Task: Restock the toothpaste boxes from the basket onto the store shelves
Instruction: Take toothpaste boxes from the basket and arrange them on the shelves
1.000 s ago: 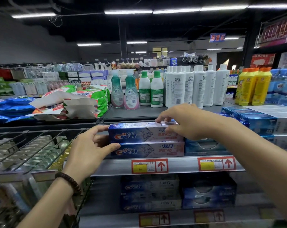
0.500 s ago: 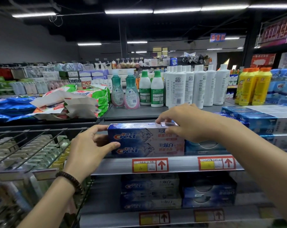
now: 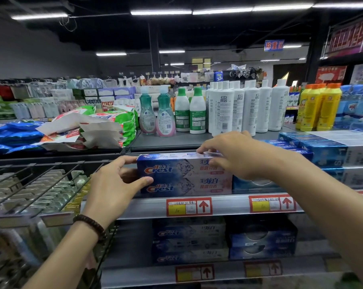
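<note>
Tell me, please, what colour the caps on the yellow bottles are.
Orange caps on the yellow bottles; the head view shows them best.

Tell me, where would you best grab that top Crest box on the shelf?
Probably by its free left end, from the front-left: the top Crest box lies flat and long, its right end crowded by blue boxes, with a lower Crest box beneath.

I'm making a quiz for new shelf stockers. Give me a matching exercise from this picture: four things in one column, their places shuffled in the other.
Things
1. left hand
2. right hand
3. yellow bottles
4. red price tag

Places
A. on the shelf edge below the Crest boxes
B. right of the white bottles
C. gripping the stack's left end
D. on the upper box's top

Pairs: 1-C, 2-D, 3-B, 4-A
</note>
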Demonstrator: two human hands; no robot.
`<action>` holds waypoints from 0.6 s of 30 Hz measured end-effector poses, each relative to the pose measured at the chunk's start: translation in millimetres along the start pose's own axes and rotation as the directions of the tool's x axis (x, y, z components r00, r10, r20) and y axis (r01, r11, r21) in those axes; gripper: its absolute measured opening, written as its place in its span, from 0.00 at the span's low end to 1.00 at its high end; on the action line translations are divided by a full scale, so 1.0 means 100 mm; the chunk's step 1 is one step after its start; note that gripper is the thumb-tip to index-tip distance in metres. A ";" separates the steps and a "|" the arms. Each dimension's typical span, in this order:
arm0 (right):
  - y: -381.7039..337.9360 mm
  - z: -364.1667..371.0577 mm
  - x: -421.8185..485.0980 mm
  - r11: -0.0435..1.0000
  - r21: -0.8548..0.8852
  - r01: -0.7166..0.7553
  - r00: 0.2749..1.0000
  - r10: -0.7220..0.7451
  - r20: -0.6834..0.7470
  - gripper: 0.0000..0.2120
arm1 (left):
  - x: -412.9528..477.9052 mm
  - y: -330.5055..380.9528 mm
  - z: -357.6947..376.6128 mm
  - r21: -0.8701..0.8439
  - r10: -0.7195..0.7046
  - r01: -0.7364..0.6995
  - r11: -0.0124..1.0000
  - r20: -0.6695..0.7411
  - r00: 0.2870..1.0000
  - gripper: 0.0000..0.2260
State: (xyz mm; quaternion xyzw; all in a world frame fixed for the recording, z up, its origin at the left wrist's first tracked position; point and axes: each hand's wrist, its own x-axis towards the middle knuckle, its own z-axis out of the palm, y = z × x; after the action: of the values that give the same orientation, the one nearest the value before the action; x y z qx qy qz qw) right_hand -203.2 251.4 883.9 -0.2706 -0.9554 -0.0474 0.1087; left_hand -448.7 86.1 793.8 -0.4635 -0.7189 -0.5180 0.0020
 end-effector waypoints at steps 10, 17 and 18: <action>0.19 -0.08 -0.10 0.985 0.170 0.004 0.999 0.004 -0.049 0.20 | -0.01 0.10 0.02 0.031 -0.025 0.027 0.999 -0.041 0.999 0.32; 0.62 -0.18 -0.28 0.969 0.210 -0.130 0.979 0.159 -0.131 0.15 | -0.02 0.44 0.18 0.319 0.319 -0.272 0.908 -0.105 0.942 0.28; 0.66 -0.18 -0.33 0.969 0.199 -0.144 0.976 0.172 -0.133 0.15 | -0.01 0.49 0.23 0.337 0.365 -0.319 0.886 -0.080 0.928 0.27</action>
State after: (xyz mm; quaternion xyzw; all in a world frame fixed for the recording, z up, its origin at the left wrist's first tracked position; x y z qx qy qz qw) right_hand -137.6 288.5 896.1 -0.3302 -0.9201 0.0318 0.2083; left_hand -404.2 103.9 819.4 -0.5388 -0.6978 -0.4182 0.2188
